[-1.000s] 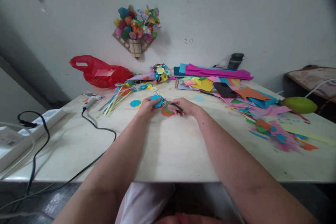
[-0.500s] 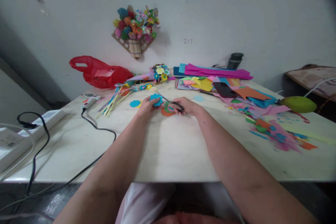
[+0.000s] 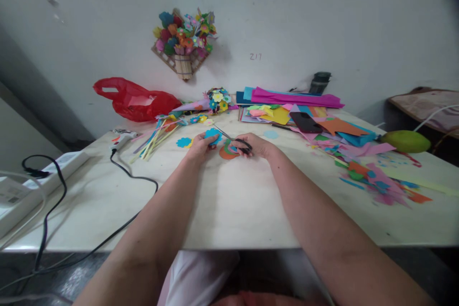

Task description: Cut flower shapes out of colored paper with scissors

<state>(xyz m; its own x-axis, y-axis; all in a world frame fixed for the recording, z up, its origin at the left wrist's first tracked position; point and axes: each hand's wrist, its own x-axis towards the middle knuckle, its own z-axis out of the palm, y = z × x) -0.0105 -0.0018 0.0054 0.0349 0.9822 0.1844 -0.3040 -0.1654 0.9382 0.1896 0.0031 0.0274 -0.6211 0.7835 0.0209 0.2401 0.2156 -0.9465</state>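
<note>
My left hand (image 3: 201, 147) pinches a blue scalloped paper flower (image 3: 213, 137) near the middle of the table. In my right hand (image 3: 250, 145) are black-handled scissors (image 3: 244, 145), their blades pointing up and left beside the flower's right edge. Beneath and between the hands lie round paper pieces, with an orange one (image 3: 226, 151) at the bottom. Another blue flower (image 3: 183, 142) rests left of my left hand. Beyond the hands are small yellow and blue flowers (image 3: 202, 118).
A red bag (image 3: 139, 105), paper strips (image 3: 159, 136) and a glue gun (image 3: 124, 140) with a black cord are on the left. Coloured sheets (image 3: 297, 99), a phone (image 3: 306, 122) and paper scraps (image 3: 383, 181) are on the right. A flower bouquet (image 3: 218, 100) lies at the back.
My left hand has shifted very slightly left, showing more of the orange piece. Both hands keep their holds; the whole view has moved slightly.
</note>
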